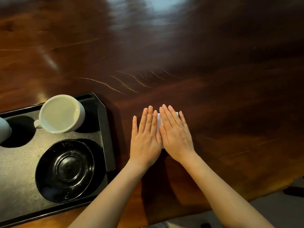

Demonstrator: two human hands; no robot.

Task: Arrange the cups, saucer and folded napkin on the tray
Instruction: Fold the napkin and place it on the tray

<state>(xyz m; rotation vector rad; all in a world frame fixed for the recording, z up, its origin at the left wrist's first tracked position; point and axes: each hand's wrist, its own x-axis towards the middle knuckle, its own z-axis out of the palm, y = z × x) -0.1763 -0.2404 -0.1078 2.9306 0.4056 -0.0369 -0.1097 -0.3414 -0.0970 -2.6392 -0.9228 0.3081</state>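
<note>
A black tray (pixel 105 129) lies on the dark wooden table at the lower left. On it stand a white cup (pixel 60 113) with its handle to the left, a second pale cup (pixel 4 130) cut off by the left edge, and a black saucer (pixel 65 170). To the right of the tray, a white folded napkin (pixel 159 120) lies on the table. My left hand (pixel 145 137) and my right hand (pixel 176 134) press flat on it, side by side, fingers straight. The hands cover most of the napkin.
The wooden table (pixel 213 79) stretches far beyond and to the right of my hands. Its near edge runs along the lower right, with grey floor (pixel 271 211) below it. The tray's raised right rim stands between the napkin and the saucer.
</note>
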